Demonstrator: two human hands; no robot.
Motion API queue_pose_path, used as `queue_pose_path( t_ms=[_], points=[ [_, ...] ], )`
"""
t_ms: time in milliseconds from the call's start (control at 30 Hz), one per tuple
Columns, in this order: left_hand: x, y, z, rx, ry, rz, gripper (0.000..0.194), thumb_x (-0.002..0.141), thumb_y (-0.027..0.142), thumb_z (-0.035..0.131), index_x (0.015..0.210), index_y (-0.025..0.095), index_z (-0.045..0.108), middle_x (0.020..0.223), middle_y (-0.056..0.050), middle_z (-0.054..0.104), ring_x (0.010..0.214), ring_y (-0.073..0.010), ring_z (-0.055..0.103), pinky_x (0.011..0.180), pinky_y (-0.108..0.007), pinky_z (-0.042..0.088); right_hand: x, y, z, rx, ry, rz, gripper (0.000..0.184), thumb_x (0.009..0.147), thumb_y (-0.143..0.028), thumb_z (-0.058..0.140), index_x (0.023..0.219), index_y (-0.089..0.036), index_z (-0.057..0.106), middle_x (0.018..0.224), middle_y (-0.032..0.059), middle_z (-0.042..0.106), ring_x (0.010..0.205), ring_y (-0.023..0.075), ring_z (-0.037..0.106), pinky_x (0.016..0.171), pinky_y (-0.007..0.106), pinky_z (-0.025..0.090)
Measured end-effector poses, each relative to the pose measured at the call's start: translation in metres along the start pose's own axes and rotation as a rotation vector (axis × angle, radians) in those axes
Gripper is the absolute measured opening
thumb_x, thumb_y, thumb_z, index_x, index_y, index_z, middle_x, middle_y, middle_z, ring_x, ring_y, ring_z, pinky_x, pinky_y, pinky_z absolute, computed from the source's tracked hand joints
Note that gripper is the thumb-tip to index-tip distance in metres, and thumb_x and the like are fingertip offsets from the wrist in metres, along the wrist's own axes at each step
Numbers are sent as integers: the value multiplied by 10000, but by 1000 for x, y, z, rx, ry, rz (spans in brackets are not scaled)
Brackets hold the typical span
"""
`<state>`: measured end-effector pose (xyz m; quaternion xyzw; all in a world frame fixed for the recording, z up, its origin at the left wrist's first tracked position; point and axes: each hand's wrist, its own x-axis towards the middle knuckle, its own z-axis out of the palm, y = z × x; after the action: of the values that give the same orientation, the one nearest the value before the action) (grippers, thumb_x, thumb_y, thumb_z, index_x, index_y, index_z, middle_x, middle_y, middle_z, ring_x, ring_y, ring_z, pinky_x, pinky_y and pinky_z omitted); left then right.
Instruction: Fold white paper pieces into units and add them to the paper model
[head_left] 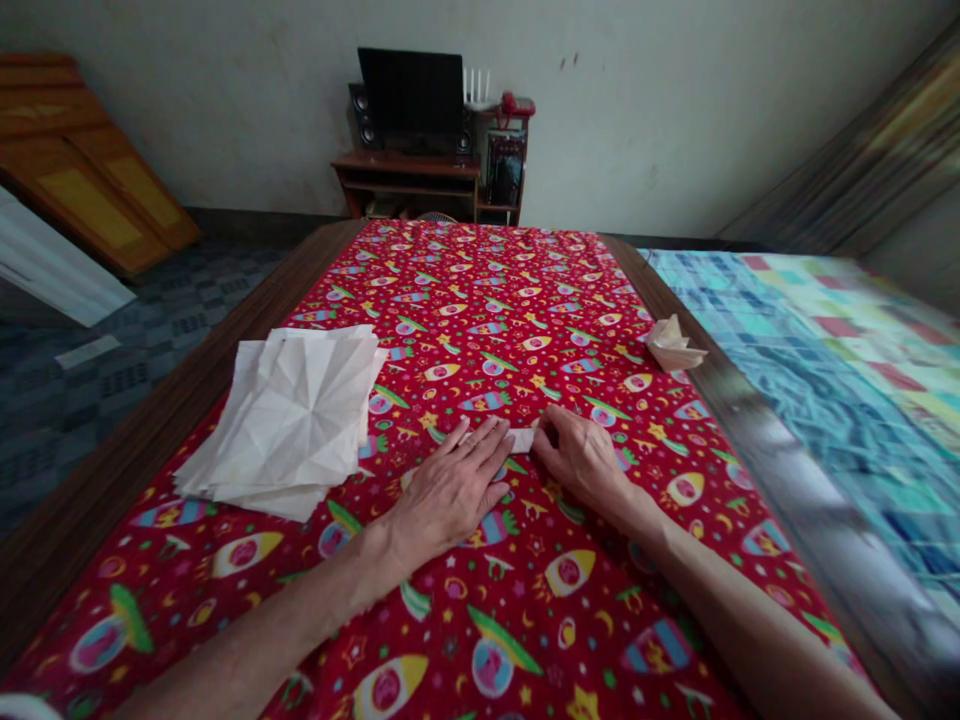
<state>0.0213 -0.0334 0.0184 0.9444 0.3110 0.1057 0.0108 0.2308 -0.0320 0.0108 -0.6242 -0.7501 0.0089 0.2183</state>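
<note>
A narrow strip of folded white paper (pixel 521 440) lies flat on the red patterned cloth (pixel 480 345) in front of me. My left hand (pixel 459 478) rests on its left part with the fingers stretched out and flat, hiding that end. At the right end, my right hand (pixel 581 448) has its fingers curled and pinched on the paper's tip. To the left is a stack of creased white paper sheets (pixel 300 410), the top one marked with star-like fold lines. A folded paper figure (pixel 673 345) with pointed tips sits by the right edge of the cloth.
The cloth covers a table with dark wooden edges (pixel 739 405). Beyond it, a desk (pixel 405 165) holds a monitor (pixel 412 95), speakers and a red telephone (pixel 517 105). A bed with a checked cover (pixel 817 370) stands to the right, a wooden cabinet (pixel 90 170) to the left.
</note>
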Motion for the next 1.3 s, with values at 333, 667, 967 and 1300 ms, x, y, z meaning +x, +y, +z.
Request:
queue_pose_path(
  t_ms=[333,667,967,1300],
  points=[
    [-3,-2,3,-74,-15,-26,495,977,358,345,1427,156,308,1511,-85,303,1418,-189,209,1163,-412,180,-19,-20,-11,-135,73,-329,338,921,-169,373,1196,-128,564,1228,144,603,1107,248,551,903,396,445],
    [-8,-3,-2,-70,-22,-55,476,972,322,348,1418,155,342,1502,-79,319,1396,-194,271,1144,-410,224,-41,-14,-11,-32,-224,-491,637,948,-398,409,1480,-108,213,1501,130,281,1408,246,201,1135,472,275],
    [-35,-16,-13,6,7,-116,410,964,240,364,1362,187,442,1449,-45,412,1347,-187,372,1128,-417,258,-47,-10,-21,-65,-178,-420,494,969,-308,376,1429,-129,353,1430,108,422,1362,233,324,1113,466,313],
    [-13,-30,-5,-152,252,-135,229,933,211,463,1045,156,655,1064,-76,677,1011,-191,607,898,-347,499,-20,-9,-14,3,-9,-378,242,942,-243,451,1067,-190,651,1067,89,697,1028,211,623,898,377,468]
  ],
)
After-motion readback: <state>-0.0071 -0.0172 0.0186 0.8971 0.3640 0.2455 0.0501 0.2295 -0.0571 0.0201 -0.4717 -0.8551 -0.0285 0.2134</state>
